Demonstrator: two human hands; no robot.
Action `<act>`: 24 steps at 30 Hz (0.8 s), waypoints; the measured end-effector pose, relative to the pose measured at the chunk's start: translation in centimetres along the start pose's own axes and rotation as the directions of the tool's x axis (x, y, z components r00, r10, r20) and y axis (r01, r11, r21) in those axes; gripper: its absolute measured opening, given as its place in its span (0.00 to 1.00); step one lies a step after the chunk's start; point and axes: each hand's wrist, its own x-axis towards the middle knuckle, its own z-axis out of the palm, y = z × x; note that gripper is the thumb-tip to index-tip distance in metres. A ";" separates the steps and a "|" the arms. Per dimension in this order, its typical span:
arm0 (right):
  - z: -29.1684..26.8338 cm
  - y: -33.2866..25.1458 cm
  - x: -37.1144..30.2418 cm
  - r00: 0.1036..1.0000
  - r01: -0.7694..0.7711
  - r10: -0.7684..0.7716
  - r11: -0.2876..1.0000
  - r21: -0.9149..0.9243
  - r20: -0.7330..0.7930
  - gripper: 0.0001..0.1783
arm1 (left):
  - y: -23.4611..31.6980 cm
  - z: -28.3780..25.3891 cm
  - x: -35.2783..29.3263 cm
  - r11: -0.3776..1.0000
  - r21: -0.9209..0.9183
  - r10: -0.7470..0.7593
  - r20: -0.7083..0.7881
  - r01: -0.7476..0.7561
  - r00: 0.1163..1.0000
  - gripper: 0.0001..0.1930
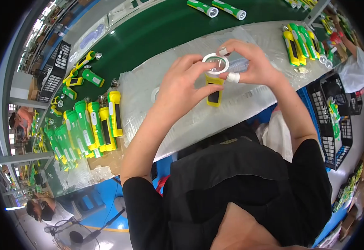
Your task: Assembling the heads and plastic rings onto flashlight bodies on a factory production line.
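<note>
A white ring with a clear lens [216,64] is held up over the work table between my two hands. My right hand [250,66] grips its right side with thumb and fingers; white wraps cover two of the fingertips. From the left, my left hand [182,85] has its fingers curled at the rim, one fingertip over the lens and the thumb below. Directly beneath, a yellow flashlight body [214,95] with a dark panel sits on the table, its upper part hidden by the ring and hands. Another white ring [155,95] lies beside my left wrist, partly covered.
Green and yellow flashlights [81,125] stand in rows at left; more [301,43] are grouped at right. Two flashlights [227,10] lie on the green belt [157,35]. Plastic film covers the table [182,133]. A black crate [332,125] stands at right. Other people work nearby.
</note>
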 end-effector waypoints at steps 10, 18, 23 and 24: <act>-3.9 -3.4 4.2 0.818 -0.104 0.143 0.989 -0.100 0.558 0.20 | 2.1 2.4 0.7 0.957 -0.219 -0.197 -0.020 0.188 0.980 0.20; -3.2 -6.0 5.6 0.720 -0.079 0.301 0.931 -0.356 0.625 0.17 | 1.7 3.5 0.0 0.974 -0.195 -0.145 -0.128 0.118 0.981 0.20; -2.6 -7.1 5.8 0.662 -0.287 0.632 0.710 -0.643 0.403 0.22 | 1.8 3.6 0.2 0.971 -0.149 -0.201 -0.097 0.185 0.975 0.20; -2.4 -5.9 5.1 0.661 -0.285 0.631 0.711 -0.643 0.405 0.22 | 1.7 3.7 0.0 0.971 -0.149 -0.203 -0.098 0.188 0.974 0.20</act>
